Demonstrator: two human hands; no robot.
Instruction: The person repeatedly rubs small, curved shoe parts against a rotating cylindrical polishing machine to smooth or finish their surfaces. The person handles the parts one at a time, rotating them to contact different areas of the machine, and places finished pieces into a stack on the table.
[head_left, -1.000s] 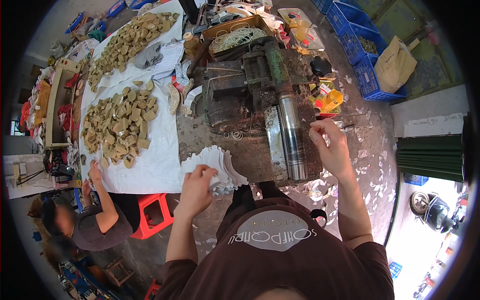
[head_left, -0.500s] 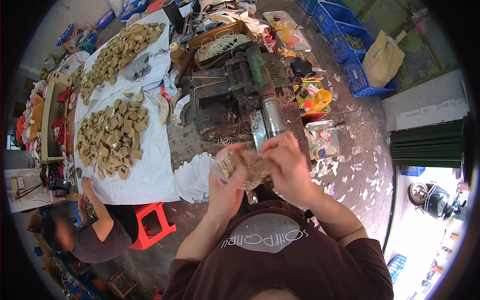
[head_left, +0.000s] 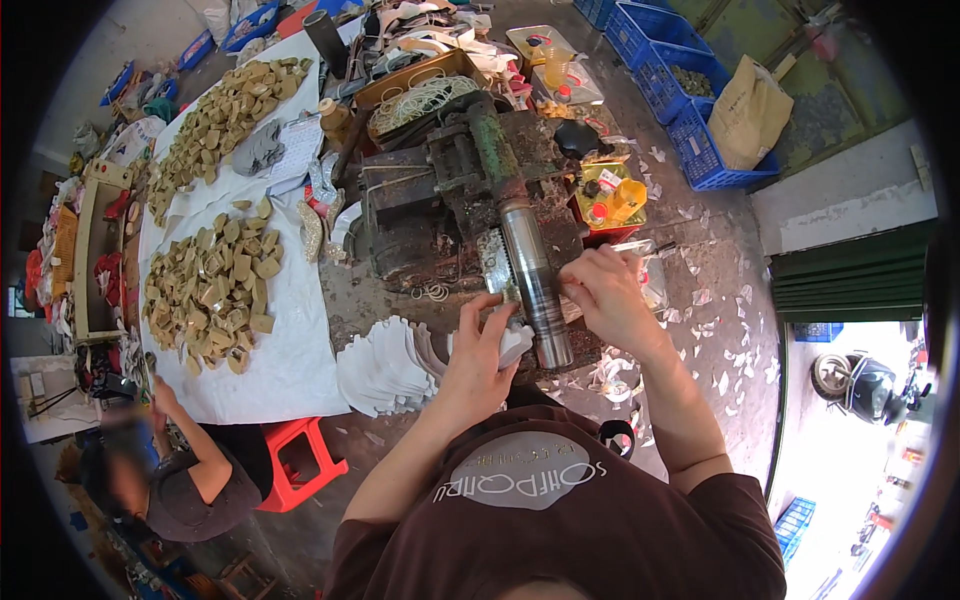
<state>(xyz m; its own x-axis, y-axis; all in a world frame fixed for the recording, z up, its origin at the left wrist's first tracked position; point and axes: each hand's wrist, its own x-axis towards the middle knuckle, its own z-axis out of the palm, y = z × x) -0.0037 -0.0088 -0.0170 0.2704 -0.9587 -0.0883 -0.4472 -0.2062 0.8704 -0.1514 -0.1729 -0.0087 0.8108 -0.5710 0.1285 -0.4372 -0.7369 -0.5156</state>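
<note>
A shiny metal cylinder [head_left: 535, 285] sticks out from a dark, greasy machine [head_left: 410, 215] toward me. On its left side my left hand [head_left: 480, 360] has its fingers bent around a pale, thin piece [head_left: 516, 343] close to the cylinder. Across the cylinder, my right hand [head_left: 607, 297] is closed, its fingertips pinched by the metal. A bit of pale material shows under those fingertips, but I cannot tell whether it belongs to the same piece. A fanned stack of white curved pieces [head_left: 385, 365] lies left of my left hand.
Heaps of tan blocks [head_left: 215, 285] cover a white sheet [head_left: 290, 375] at left. A co-worker [head_left: 190, 475] sits there beside a red stool [head_left: 300, 465]. Behind the machine stands a box of pale cord [head_left: 425, 105]. Blue crates [head_left: 690, 130] and scraps are on the right floor.
The glittery brownish piece held between both hands is no longer seen that way. My hands have parted to either side of the cylinder, the right one moving rightward. The view has shifted slightly.
</note>
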